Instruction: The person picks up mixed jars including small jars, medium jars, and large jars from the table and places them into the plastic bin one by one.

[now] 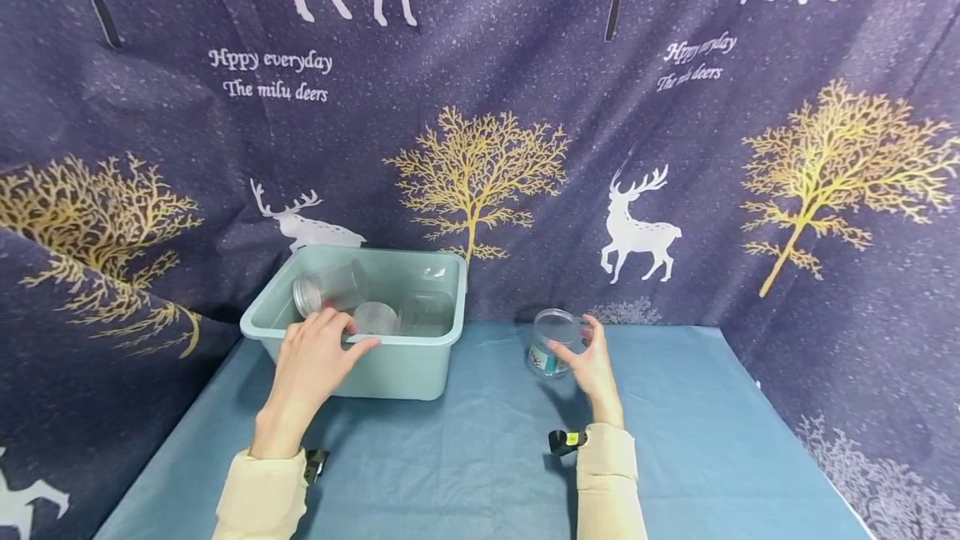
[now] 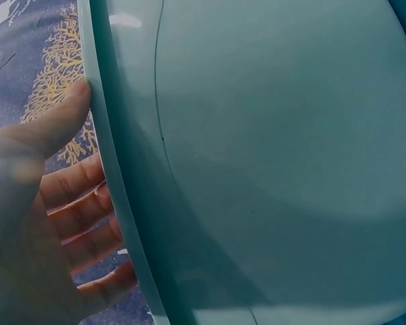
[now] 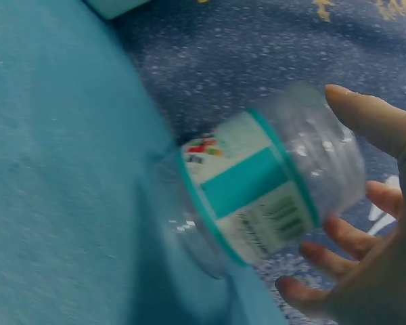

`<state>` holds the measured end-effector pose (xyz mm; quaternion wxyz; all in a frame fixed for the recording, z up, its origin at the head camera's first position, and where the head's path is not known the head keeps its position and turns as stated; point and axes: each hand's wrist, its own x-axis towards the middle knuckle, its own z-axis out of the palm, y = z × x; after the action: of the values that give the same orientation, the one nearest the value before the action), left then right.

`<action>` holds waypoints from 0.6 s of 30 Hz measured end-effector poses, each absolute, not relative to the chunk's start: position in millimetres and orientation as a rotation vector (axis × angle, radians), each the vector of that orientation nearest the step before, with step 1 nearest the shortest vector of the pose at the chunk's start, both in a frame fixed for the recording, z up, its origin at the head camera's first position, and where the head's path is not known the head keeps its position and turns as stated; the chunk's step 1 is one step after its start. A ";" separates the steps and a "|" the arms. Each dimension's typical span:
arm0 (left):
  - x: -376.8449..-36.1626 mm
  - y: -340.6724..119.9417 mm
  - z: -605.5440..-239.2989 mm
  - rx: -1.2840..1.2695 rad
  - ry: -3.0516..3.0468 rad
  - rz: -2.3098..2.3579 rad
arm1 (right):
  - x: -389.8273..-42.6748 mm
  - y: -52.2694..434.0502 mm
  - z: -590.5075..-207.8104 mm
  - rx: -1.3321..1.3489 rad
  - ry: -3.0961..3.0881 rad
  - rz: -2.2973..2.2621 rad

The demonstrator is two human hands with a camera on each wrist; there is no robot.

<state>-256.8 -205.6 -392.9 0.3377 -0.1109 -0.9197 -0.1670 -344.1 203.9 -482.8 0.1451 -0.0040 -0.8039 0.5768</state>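
Observation:
My left hand (image 1: 313, 357) reaches over the front rim of a pale green plastic basin (image 1: 423, 369), fingertips dipping inside near the clear containers. In the left wrist view its thumb and spread fingers lie along the basin's rim (image 2: 115, 162). At the back of the table stands a clear plastic jar (image 3: 250, 189) with a teal-and-white label. Beside this jar, my right hand (image 1: 594, 365) has its thumb in front and its fingers at the right side, spread apart. In the right wrist view, the thumb tip sits right at the jar's end.
Inside the basin, a clear jar (image 1: 341, 283) lies on its side, next to a second clear container (image 1: 377, 319) and another transparent one (image 1: 429, 311). A blue cloth (image 1: 480, 457) covers the table. Behind it hangs a dark patterned curtain (image 1: 510, 65).

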 end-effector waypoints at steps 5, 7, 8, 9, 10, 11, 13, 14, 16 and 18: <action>-258.1 -205.7 -392.4 -0.286 -2.414 -0.444 | -349.6 197.2 -493.0 -0.019 -2.273 1.772; -258.1 -205.8 -391.0 -0.286 -2.419 -0.447 | -351.3 196.0 -495.6 -0.036 -2.254 1.790; -258.0 -206.0 -390.6 -0.284 -2.422 -0.448 | -351.9 195.5 -496.4 -0.042 -2.250 1.794; -257.9 -206.3 -390.3 -0.283 -2.422 -0.446 | -352.4 195.1 -497.1 -0.044 -2.245 1.799; -257.4 -206.5 -389.6 -0.281 -2.422 -0.445 | -353.1 194.9 -498.2 -0.050 -2.243 1.800; -257.4 -206.7 -389.4 -0.279 -2.420 -0.444 | -353.6 194.4 -499.0 -0.055 -2.244 1.802; -257.3 -207.1 -389.9 -0.280 -2.419 -0.443 | -354.1 193.5 -501.4 -0.057 -2.253 1.792; -257.3 -207.2 -390.4 -0.282 -2.418 -0.440 | -354.5 193.1 -502.7 -0.062 -2.257 1.784; -257.2 -207.2 -391.5 -0.285 -2.416 -0.440 | -355.0 191.7 -505.8 -0.072 -2.266 1.763; -257.2 -207.1 -393.2 -0.287 -2.411 -0.440 | -354.8 190.0 -508.5 -0.069 -2.274 1.733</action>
<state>-257.2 -207.1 -393.2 0.3308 -0.1099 -0.9220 -0.1684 -354.8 190.0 -508.5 0.1403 -0.0239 -0.7873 0.5999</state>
